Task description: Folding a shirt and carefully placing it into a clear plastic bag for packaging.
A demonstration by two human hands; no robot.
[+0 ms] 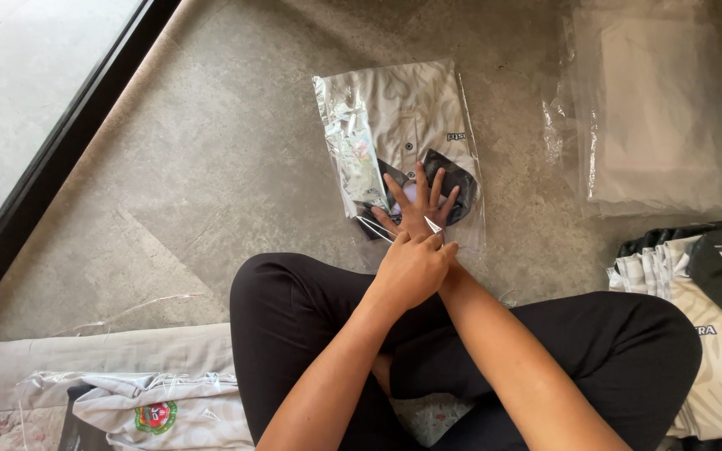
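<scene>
Clear plastic bag (403, 142) with a folded shirt (415, 113) lies on the floor (211, 167); right hand (418, 209) presses it with fingers spread wide, left hand (411, 269) pinches the bag's edge.

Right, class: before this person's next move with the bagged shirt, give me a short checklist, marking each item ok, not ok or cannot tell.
1. Folded shirt fully inside the clear bag: ok.
2. Right hand spread flat on the collar end: ok.
3. Left hand at the bag's near edge: ok.
4. Bag's open end sealed: cannot tell.
5. Bag lying flat on the floor: ok.
</scene>
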